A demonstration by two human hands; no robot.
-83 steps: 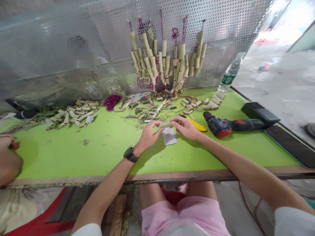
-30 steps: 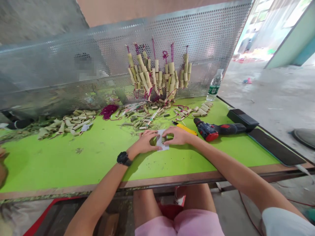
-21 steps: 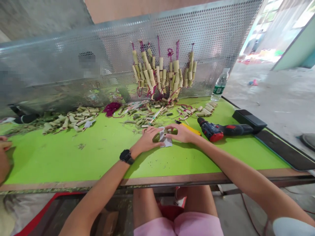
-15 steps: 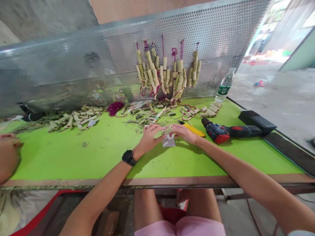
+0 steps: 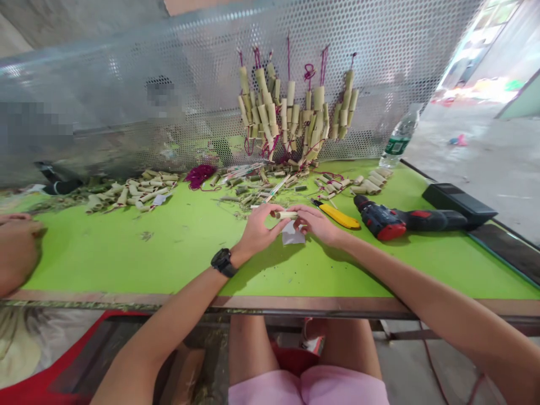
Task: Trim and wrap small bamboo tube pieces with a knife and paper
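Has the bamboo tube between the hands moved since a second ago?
Yes: judged against the drill, the bamboo tube has shifted up the view, from the middle of the paper to its far edge.

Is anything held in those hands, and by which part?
Yes, a short pale tube: the right hand's grip is on its right end; the left hand's grip is at its left end, though firm contact there is unclear.
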